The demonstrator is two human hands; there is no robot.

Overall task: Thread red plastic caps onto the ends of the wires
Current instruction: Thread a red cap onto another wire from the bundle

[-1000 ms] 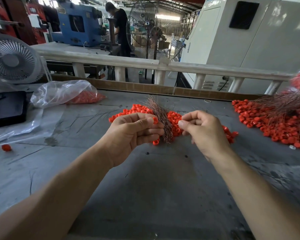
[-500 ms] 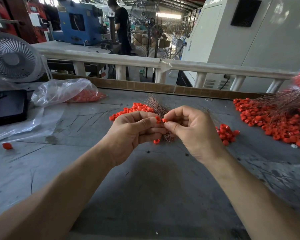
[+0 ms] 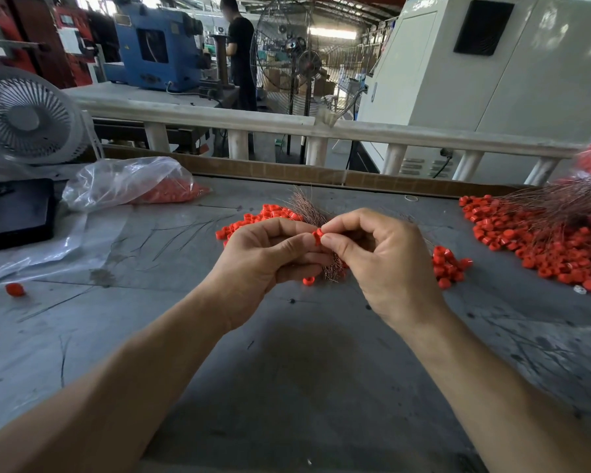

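Change: since the earlier frames we see the right hand (image 3: 386, 264) close in from 3 o'clock until its fingertips meet the left hand (image 3: 270, 264); a red cap (image 3: 318, 235) now sits between them.
Left hand: curled round the bundle of wires (image 3: 309, 213), which fans out toward 12 o'clock; we judge this grip steadies one wire end for threading.
Right hand: thumb and forefinger pinch the red cap, presenting it to the wire tips; whether a wire has entered it we cannot tell.
Loose caps: a heap (image 3: 263, 216) lies on the table (image 3: 304, 387) just behind the hands, kept within reach as supply.
Finished work: at 2 o'clock a pile of capped wires (image 3: 543, 240), well apart from the hands, presumably to keep done from undone.
Reserve: a plastic bag (image 3: 130, 182) of caps at 10 o'clock.
Stray: one cap (image 3: 15, 289) at 9 o'clock.
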